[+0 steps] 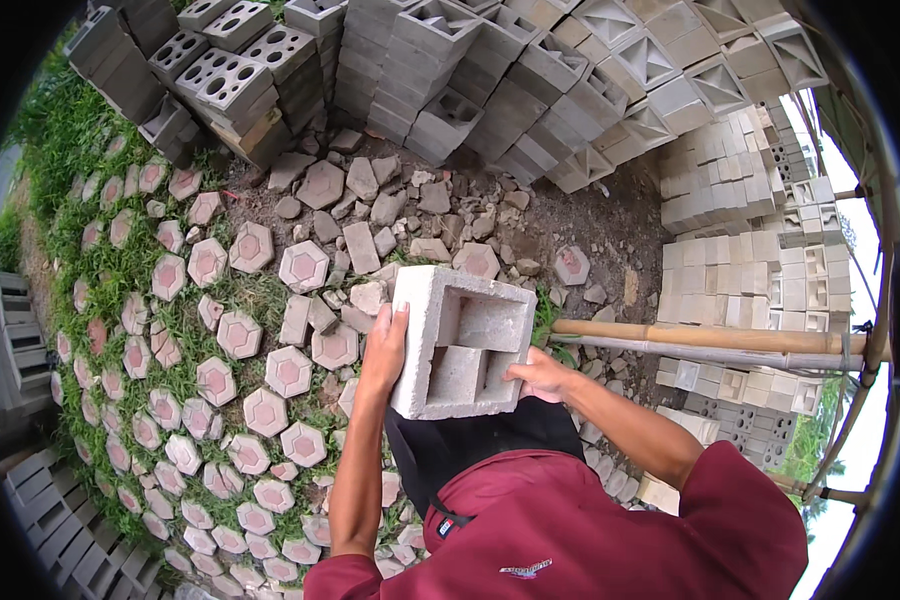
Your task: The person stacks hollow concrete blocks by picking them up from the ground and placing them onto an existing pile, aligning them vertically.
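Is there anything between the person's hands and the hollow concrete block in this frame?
Nothing visible. The left hand lies flat against the left side of the concrete block, and the right hand grips its lower right edge. The block is carried in front of the person's body, above the hexagonal pavers and rubble.

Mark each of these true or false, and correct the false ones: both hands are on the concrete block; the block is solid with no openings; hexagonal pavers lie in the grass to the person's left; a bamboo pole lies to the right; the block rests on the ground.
1. Both hands are on the concrete block. True: the left hand grips its left side, the right hand its lower right corner.
2. The block is solid. False: it has square recesses in its face.
3. Hexagonal pavers lie in the grass on the left. True.
4. A bamboo pole lies to the right. True.
5. The block rests on the ground. False: it is held up in front of the person.
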`<state>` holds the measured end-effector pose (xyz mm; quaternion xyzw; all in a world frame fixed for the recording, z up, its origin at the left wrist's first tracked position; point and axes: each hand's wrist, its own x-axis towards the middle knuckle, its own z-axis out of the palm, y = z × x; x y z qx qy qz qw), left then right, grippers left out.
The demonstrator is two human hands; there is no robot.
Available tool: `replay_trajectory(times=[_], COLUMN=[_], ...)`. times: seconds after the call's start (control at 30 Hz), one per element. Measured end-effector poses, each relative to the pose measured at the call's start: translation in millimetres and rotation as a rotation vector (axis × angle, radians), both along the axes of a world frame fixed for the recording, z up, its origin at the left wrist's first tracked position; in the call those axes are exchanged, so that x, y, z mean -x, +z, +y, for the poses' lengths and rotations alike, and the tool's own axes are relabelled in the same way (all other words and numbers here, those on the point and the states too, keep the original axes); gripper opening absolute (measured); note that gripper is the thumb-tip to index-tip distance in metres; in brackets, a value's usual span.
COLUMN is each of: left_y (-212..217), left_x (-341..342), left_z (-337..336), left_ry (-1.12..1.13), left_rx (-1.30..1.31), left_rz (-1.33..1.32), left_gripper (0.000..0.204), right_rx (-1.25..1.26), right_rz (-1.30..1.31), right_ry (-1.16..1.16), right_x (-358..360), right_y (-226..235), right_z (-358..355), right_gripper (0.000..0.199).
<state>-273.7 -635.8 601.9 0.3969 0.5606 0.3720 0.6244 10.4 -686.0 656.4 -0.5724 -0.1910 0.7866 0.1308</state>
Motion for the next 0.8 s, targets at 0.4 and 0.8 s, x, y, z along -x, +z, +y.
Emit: replay_trajectory(times=[0.4,0.8], left_y=[-175.7,-298.4], left_x=[-42.2,-197.2], left_z=[155.9,442.5], left_ry=[-0.093,-0.255], left_rx=[0.259,0.414], left_rz=[0.106,0.101], left_gripper=[0.050,0.059], right_rx=[0.211,0.208], right_rz=[0.115,-0.027], right_ry=[-0.055,-0.136], right_x=[-37.9,-207.3], right_y=[-190.1,-288.5], right_z=[139.4,418.2], right_gripper=[0.050,0.044])
